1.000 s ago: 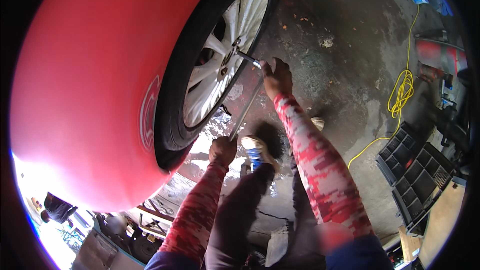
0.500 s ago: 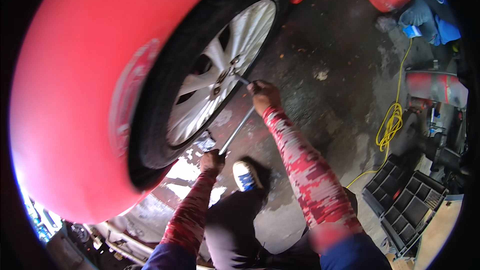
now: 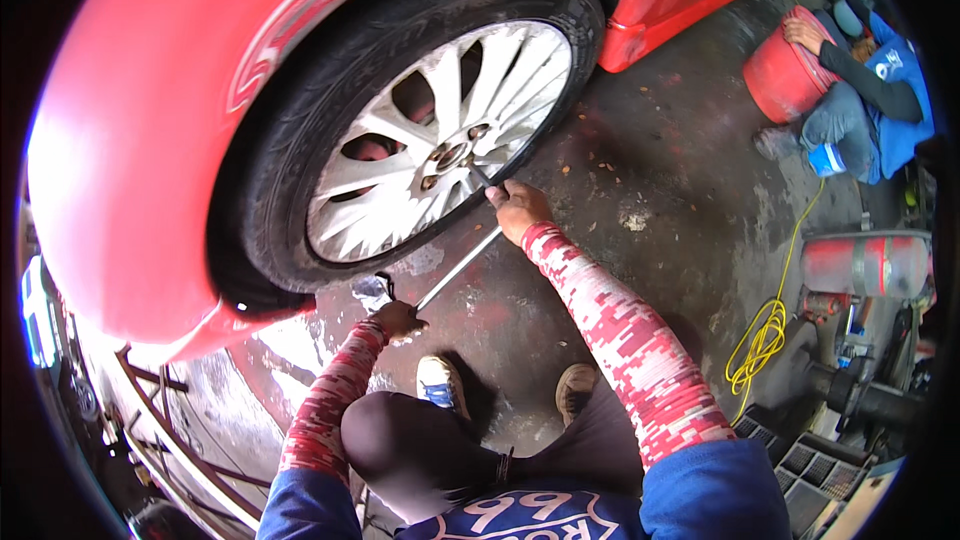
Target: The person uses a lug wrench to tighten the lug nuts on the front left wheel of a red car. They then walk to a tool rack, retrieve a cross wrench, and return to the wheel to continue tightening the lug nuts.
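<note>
A white multi-spoke wheel [image 3: 385, 190] in a black tire [image 3: 290, 150] sits on a red car. My right hand [image 3: 522, 210] is closed around the corner of a lug wrench [image 3: 460, 268], where its short shaft meets the long bar. The shaft's end is at a lug nut near the wheel's hub [image 3: 452, 155]; whether it is fully seated I cannot tell. Lower left, my left hand [image 3: 400, 320] grips the far end of the bar, below the tire. Both forearms wear red-and-white patterned sleeves.
Far right, a person [image 3: 890, 100] in blue crouches with a hand on a red bucket [image 3: 785, 65]. A coiled yellow cord [image 3: 758, 345] lies on the floor near a red cylindrical tank [image 3: 865, 265] and black compartment trays [image 3: 815, 470]. Metal bars [image 3: 180, 440] stand lower left.
My view has shifted, so more of the wheel, my second shoe and the crouching person show. Both hands keep their grip on the lug wrench; its bar looks slightly more slanted to the left.
</note>
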`<state>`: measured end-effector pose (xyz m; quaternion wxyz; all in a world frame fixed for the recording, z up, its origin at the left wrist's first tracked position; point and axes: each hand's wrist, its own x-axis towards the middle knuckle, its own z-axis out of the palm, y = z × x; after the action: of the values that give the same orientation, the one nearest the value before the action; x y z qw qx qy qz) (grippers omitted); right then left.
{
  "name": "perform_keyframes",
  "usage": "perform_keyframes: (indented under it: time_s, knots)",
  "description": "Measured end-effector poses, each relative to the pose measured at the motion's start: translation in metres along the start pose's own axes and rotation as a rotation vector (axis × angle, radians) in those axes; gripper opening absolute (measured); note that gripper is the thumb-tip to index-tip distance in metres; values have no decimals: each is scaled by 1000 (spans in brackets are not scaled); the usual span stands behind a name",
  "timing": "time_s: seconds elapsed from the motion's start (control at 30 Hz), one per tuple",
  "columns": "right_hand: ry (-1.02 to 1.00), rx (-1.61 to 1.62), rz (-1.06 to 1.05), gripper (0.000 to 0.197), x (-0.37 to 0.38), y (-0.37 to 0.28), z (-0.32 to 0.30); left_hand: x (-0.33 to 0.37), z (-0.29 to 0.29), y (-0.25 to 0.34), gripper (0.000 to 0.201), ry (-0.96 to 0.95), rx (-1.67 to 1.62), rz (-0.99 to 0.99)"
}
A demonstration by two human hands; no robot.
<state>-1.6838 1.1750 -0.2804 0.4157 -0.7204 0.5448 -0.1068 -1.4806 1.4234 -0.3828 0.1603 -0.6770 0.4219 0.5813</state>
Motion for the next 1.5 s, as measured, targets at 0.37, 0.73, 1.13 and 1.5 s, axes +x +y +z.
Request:
perform_keyframes:
  time_s: [0.37,0.73,1.13,1.5]
  knots:
    - [-121,214,21,34,9,18,6,-16,26,-15,47,450,-71,113]
    - [-115,135,-134,29,6,20,-6,-6,13,2,46,235,18,-6]
    - [-273,234,-35,30,11,25,-1,-28,32,-5,40,494,-150,38]
    - [-127,131,-241,28,13,35,13,-2,17,21,44,373,-34,-68]
